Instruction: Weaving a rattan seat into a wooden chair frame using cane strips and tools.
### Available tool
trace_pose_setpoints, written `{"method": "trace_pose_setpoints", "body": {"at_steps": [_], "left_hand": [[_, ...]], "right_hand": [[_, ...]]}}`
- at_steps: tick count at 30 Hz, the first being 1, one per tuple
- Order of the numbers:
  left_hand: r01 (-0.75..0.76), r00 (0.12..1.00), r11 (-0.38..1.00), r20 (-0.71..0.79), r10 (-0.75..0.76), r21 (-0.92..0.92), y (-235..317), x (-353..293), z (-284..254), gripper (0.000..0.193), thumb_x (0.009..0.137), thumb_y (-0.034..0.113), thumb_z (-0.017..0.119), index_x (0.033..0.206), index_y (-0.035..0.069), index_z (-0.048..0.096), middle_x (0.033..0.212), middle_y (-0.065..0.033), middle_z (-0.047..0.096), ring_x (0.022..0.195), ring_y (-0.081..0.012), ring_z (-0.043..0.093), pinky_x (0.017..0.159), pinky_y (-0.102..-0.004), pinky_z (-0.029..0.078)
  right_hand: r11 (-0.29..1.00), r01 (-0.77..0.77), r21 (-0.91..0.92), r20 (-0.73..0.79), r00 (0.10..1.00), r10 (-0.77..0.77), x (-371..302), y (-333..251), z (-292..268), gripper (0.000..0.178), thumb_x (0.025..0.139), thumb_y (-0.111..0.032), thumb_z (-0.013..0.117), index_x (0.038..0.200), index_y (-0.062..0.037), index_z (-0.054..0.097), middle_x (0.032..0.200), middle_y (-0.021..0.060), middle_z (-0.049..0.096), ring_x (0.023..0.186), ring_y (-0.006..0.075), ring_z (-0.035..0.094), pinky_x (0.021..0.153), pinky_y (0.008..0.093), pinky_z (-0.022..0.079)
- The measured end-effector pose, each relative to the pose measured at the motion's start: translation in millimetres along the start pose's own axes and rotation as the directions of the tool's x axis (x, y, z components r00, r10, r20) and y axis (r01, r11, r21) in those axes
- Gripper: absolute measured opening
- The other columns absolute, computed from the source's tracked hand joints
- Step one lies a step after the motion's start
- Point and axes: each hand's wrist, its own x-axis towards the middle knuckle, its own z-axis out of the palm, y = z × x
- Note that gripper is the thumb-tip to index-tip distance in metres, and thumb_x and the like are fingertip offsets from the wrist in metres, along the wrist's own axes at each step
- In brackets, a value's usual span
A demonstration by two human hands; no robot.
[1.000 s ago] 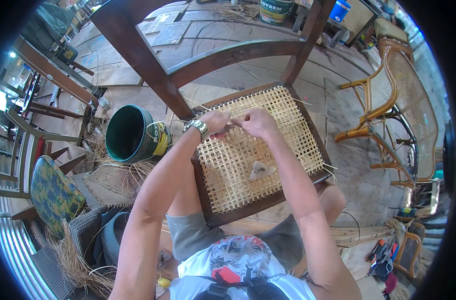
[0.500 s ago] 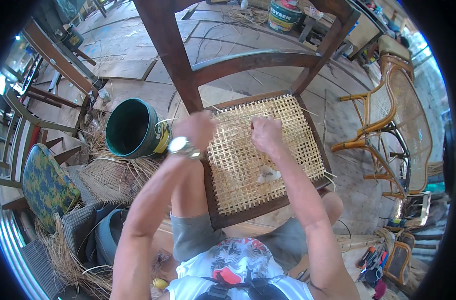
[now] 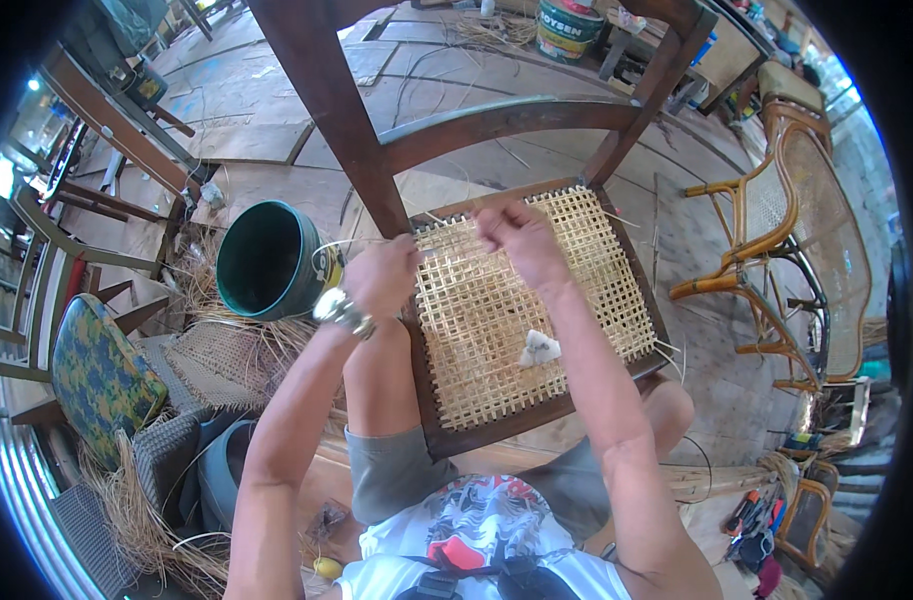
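A dark wooden chair (image 3: 504, 437) stands before my knees, its seat filled with woven cane (image 3: 507, 320). At the seat's left rear, my left hand (image 3: 379, 278) is closed with fingertips pinched on a thin pale cane strand (image 3: 362, 240), whose loose end curves left toward the bucket. My right hand (image 3: 522, 243) is raised above the rear middle of the weave, fingers curled and pressed together; what they hold is too fine to make out. A small crumpled white piece (image 3: 540, 348) lies on the webbing near my right forearm.
A dark green bucket (image 3: 265, 262) stands left of the chair beside heaps of cane fibre (image 3: 147, 515). A camouflage-patterned cushion (image 3: 107, 375) sits further left. Rattan chairs (image 3: 767, 220) stand on the right. Hand tools (image 3: 752, 520) lie at the lower right; another paint bucket (image 3: 569, 30) is at the back.
My left hand has moved down and left, away from the seat's rear corner. My right hand has risen from the weave toward the chair's back, its wrist turned.
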Motion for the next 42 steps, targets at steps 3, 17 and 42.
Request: {"method": "trace_pose_setpoints", "body": {"at_steps": [3,17,42], "left_hand": [[-0.167,0.986,0.985,0.018,0.167,0.038,25,30,31,0.030,0.097,0.031,0.055,0.090,0.005,0.068,0.087,-0.0189,0.071,0.084,-0.0390,0.070,0.072,-0.0517,0.054],[-0.243,0.933,0.895,0.341,0.111,0.374,82,77,34,0.026,0.087,0.023,0.066,0.102,0.005,0.077,0.107,-0.0195,0.074,0.099,-0.0339,0.073,0.083,-0.0430,0.059],[-0.145,0.975,0.967,0.195,0.104,0.210,37,54,39,0.041,0.096,0.043,0.060,0.094,0.004,0.073,0.100,-0.0180,0.074,0.096,-0.0319,0.072,0.079,-0.0459,0.057]], "right_hand": [[0.957,0.018,-0.288,-0.105,0.993,-0.050,1,-15,-26,0.016,0.093,-0.022,0.071,0.095,-0.0067,0.075,0.072,0.0034,0.067,0.069,0.0123,0.062,0.063,0.0289,0.049],[0.677,-0.154,-0.719,-0.146,0.987,0.068,3,20,-44,0.023,0.083,-0.025,0.075,0.085,-0.0023,0.073,0.082,0.0151,0.072,0.077,0.0272,0.070,0.075,0.0375,0.055],[0.234,0.001,-0.972,0.003,1.000,0.007,-1,25,-6,0.015,0.089,-0.016,0.064,0.097,-0.0032,0.070,0.095,0.0164,0.069,0.094,0.0339,0.068,0.083,0.0463,0.054]]}}
